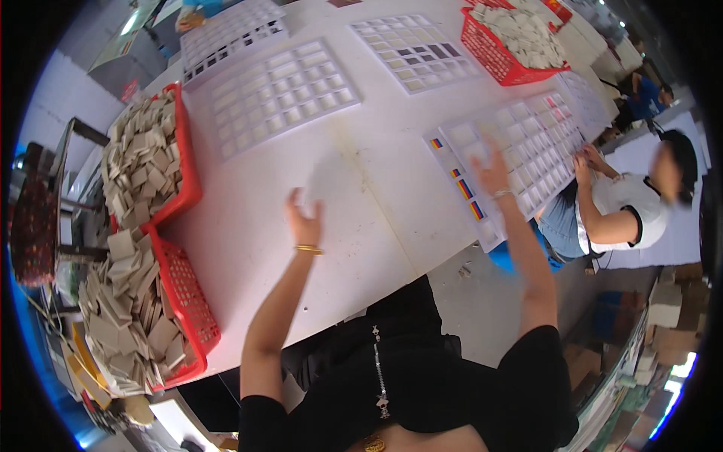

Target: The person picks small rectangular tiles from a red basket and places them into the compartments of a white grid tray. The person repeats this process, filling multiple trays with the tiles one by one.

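Note:
My left hand (304, 220) hovers over the white tabletop (331, 279), thumb and fingers apart; a pale patch shows between the fingertips, too indistinct to name. Above the left part of a white compartment tray (468, 134) is my right hand (493, 172), its fingers spread and blurred by motion. Along this tray's left strip sit several small pieces striped in yellow, red and blue (465, 188). Many of the tray's square compartments look pale inside. At its far right side a co-worker's hands (586, 162) touch the tray edge.
Two red baskets (197, 301) heaped with beige tiles (124, 301) line the table's left side. Another red basket (501, 64) of pale tiles stands at the back right. More compartment trays (282, 94) lie farther back. A seated co-worker (617, 203) is at the right.

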The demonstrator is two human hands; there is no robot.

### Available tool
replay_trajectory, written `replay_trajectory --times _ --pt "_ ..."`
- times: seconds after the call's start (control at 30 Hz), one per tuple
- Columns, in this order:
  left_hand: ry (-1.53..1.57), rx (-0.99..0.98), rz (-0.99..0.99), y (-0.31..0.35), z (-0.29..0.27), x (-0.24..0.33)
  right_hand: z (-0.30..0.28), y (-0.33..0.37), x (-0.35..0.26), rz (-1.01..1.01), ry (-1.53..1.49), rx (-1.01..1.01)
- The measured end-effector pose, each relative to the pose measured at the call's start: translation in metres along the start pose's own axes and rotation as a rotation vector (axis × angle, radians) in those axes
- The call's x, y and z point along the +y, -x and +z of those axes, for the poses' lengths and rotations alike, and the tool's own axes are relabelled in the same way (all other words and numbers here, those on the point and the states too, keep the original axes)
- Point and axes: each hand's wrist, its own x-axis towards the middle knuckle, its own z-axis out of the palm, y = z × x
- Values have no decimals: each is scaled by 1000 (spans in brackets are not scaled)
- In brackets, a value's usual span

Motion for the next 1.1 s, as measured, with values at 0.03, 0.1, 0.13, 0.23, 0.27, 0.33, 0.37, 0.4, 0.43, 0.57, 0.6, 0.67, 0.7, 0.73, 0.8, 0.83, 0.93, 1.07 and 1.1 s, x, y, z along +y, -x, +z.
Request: replay_trajectory --times 0.03,0.1,0.13,0.23,0.27,0.33,0.37,0.4,0.43,0.57,0.6,0.67,0.7,0.73,0.8,0.83,0.93,1.07,1.1 --pt "-111 70 36 -19 -21 -31 18 -1 -31 47 -91 -130" --pt "-279 135 64 -56 -64 -73 80 3 -49 -50 -220 -210" --pt "-341 165 61 -71 -83 -103 109 0 -64 -63 -328 -238" --pt "-343 129 69 -97 -116 -103 175 -11 -97 77 -479 -308" --pt "-328 155 48 -104 -122 -107 186 -21 -113 122 -400 -292" --pt "-280 244 2 -117 -125 -112 202 -42 -141 202 -250 -273" --pt "-243 303 -19 -124 -124 -113 212 -49 -139 257 -252 -198" --pt "-206 366 -39 -135 -124 -115 227 -59 -136 309 -256 -121" --pt "-186 403 -112 -143 -120 -107 249 -70 -136 356 -270 -49" --pt "-488 556 -133 -183 -122 -158 282 -106 -118 433 -376 57" --pt "-508 517 -106 -189 -117 -154 282 -112 -112 460 -376 40" --pt "-536 357 -98 -192 -110 -132 281 -121 -114 498 -296 -35" --pt "-537 232 -113 -195 -111 -125 280 -125 -116 511 -212 -84" --pt "-571 217 -74 -196 -112 -123 277 -129 -125 502 -205 -124" --pt "-629 173 4 -197 -112 -127 267 -133 -135 488 -177 -195" --pt "-435 180 5 -199 -116 -149 266 -135 -139 465 -199 -263" --pt "-94 227 53 -206 -130 -190 274 -142 -104 318 -448 -295" --pt "9 297 -54 -173 -125 -133 246 -102 -78 462 -926 -213" --pt "120 315 -104 -161 -125 -126 237 -88 -69 477 -872 -234"
